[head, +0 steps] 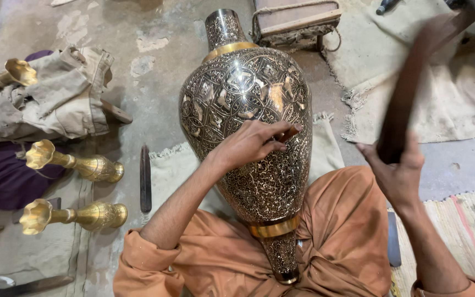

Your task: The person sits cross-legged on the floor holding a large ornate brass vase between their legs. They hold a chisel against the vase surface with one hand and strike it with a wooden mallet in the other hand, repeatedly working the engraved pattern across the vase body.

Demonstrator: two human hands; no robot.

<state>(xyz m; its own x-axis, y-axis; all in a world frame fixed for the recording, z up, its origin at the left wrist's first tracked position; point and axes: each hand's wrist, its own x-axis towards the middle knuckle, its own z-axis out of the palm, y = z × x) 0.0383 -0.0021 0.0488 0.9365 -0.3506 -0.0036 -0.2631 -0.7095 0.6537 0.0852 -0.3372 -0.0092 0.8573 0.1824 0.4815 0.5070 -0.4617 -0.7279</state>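
We are pinching a small chisel (pixel 288 133) in our left hand (pixel 251 144) against the engraved brass vase (pixel 248 99); our right hand (pixel 394 170) is gripping a blurred wooden mallet (pixel 408 82).

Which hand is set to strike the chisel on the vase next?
Probably right hand: it holds the raised wooden mallet. Left hand pins the chisel against the vase.

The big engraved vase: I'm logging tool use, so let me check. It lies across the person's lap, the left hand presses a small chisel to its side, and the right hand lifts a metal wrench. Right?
Not quite. In the head view the right hand lifts a dark wooden mallet, not a metal wrench. The rest stands: the vase lies across the lap and the left hand presses a small chisel to its side.
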